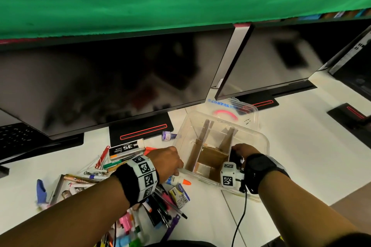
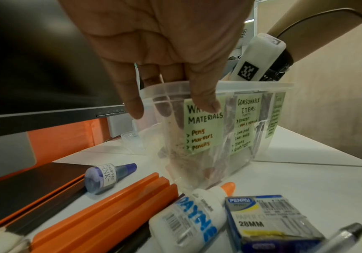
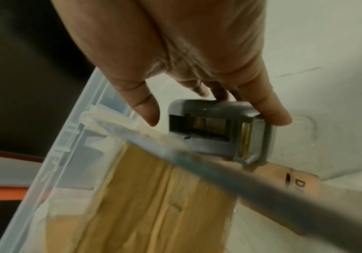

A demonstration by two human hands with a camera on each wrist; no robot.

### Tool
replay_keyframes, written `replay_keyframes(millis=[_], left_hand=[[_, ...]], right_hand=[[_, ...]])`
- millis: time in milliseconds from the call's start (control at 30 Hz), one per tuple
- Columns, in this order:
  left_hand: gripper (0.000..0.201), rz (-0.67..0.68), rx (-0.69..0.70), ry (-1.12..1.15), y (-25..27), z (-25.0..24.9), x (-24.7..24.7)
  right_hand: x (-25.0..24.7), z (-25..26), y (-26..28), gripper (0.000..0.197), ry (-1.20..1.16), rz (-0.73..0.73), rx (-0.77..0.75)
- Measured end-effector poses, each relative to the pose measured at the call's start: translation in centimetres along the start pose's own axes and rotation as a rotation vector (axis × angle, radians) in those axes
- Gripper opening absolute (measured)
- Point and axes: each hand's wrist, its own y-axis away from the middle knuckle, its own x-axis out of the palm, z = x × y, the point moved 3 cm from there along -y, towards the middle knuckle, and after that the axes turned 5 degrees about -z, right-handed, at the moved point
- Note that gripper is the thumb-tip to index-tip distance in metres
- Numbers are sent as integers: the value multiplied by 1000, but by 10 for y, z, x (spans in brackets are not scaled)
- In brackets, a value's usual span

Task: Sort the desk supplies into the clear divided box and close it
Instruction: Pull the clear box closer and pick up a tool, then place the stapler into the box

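Observation:
The clear divided box (image 1: 184,132) stands open on the white desk, with cardboard dividers (image 1: 202,136) inside. Green labels (image 2: 204,130) on its front wall read "Writing materials" and "Consumable items". My left hand (image 1: 170,160) pinches the box's near-left rim (image 2: 251,85), some fingers inside and some outside. My right hand (image 1: 243,150) holds a grey stapler (image 3: 251,137) low inside the right-hand compartment, with the thumb a little off it. A glue bottle (image 2: 186,214), a paper-clip box (image 2: 269,220) and an ink bottle (image 2: 108,176) lie just left of the box.
The box's lid (image 1: 230,110) lies behind it. Pens, markers (image 1: 160,206) and a staples box (image 1: 126,148) are heaped front left. Two dark monitors (image 1: 120,78) on black stands hang over the back of the desk, with a keyboard (image 1: 18,134) far left.

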Motion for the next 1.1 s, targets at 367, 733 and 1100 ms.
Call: replay_keyframes(millis=[367,733,1100], left_hand=[[20,-18,-42,160,-1,4,3],[50,-482,-220,391,37,31,-27],[58,-11,-430,206,9,69,47]], right_hand=[[5,-5,-1,30,-136,21,48],[-8,25,35,45,-85,-118,-287],[76,-25,85,35,874,208,-1340]])
